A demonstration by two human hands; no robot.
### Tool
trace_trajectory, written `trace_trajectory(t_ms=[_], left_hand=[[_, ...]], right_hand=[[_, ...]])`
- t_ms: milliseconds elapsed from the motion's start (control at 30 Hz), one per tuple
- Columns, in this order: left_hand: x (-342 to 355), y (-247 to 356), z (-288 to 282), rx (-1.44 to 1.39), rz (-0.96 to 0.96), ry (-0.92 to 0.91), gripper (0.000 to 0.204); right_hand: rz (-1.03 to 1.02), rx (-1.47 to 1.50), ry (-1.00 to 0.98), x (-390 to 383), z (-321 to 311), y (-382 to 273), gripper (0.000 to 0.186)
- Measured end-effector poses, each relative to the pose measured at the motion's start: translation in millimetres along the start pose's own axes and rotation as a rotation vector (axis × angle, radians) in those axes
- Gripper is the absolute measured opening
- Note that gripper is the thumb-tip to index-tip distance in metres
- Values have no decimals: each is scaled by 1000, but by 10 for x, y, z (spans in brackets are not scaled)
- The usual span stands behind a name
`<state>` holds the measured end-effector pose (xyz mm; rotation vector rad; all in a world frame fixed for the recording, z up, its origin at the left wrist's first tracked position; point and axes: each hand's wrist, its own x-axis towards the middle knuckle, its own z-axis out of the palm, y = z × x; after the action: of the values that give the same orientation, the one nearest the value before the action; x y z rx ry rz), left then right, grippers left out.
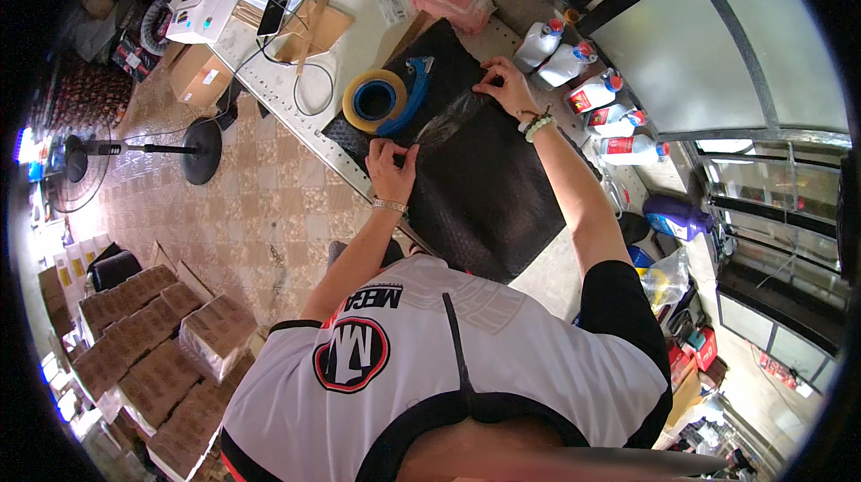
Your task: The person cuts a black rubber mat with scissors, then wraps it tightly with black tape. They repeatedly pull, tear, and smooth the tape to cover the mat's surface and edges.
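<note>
A black bubble-textured sheet [489, 195] covers much of the table, with a glossy strip across its upper part. My left hand [390, 164] has curled fingers gripping the sheet near its left side, just below a blue tape dispenser [417, 92] with a yellowish tape roll [356, 101] lying on the sheet. My right hand [502, 87] pinches the sheet's upper right edge, near several white bottles [565, 65] with red caps along the table's right side.
The white table [245, 56] also holds a phone [273, 11], cables, cardboard, a pink packet [453, 5] and a white machine [199, 8]. A standing fan [202, 150] is at left, stacked brown packages [134, 321] lower left, a purple jug [673, 217] at right.
</note>
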<state>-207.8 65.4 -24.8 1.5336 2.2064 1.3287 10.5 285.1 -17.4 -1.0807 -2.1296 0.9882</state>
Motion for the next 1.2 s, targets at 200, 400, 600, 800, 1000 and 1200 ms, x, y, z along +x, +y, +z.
trace_trajectory(t_ms=[200,400,600,800,1000,1200], left_hand=[[2,33,3,-138,-28,54,18],[34,6,-109,123,253,-96,21],[25,-166,-128,48,279,-144,30],[95,-30,-323,218,383,-232,30],[786,245,-421,335,449,-35,76],[1314,608,-452,176,267,-758,77]], right_hand=[[29,-245,125,-100,89,-77,31],[-11,-721,590,-192,150,-626,34],[-120,-642,-95,-967,913,-1354,68],[304,-724,207,-381,649,-532,75],[211,-217,588,-168,236,-534,64],[155,279,382,-318,-326,-1136,39]])
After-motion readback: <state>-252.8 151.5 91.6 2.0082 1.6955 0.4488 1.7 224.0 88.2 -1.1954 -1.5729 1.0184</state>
